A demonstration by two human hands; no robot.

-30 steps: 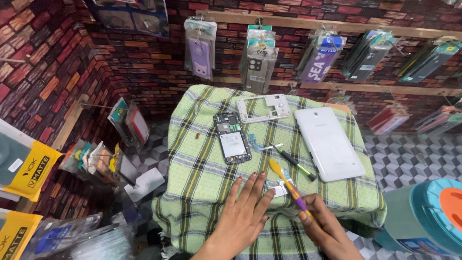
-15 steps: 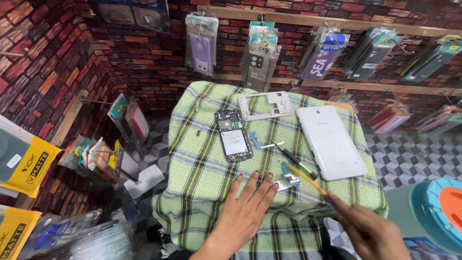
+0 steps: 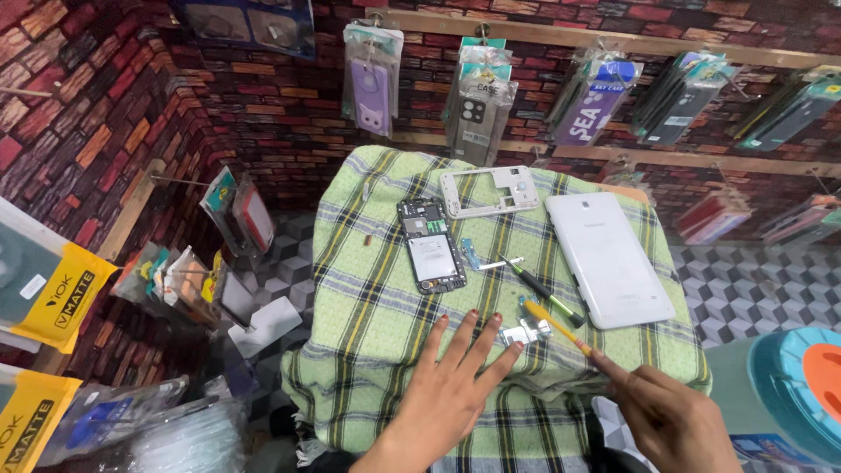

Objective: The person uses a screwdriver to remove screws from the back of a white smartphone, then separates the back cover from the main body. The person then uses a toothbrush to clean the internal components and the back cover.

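Note:
My left hand (image 3: 451, 390) lies flat with fingers spread on a green plaid cloth (image 3: 377, 307), its fingertips beside a small silver metal part (image 3: 526, 332). My right hand (image 3: 670, 416) is closed around a yellow-handled tool (image 3: 554, 323), whose tip points at that metal part. An opened phone body (image 3: 431, 244) showing its circuit board lies farther back on the cloth. Behind it is a white phone frame (image 3: 489, 191). A white tablet back cover (image 3: 608, 258) sits to the right. A green-and-black screwdriver (image 3: 543, 292) and small blue and silver pieces (image 3: 477, 255) lie between them.
Packaged phone cases (image 3: 477, 109) hang on a brick-patterned wall behind the table. More packaged accessories (image 3: 53, 289) hang on the left wall. A blue and orange round object (image 3: 802, 394) stands at the lower right. A checkered floor (image 3: 736, 289) shows beyond the cloth.
My right hand has drawn back toward the lower right with the yellow-handled tool, then turned its tip back at the metal part. My left hand has stayed flat, shifting slightly.

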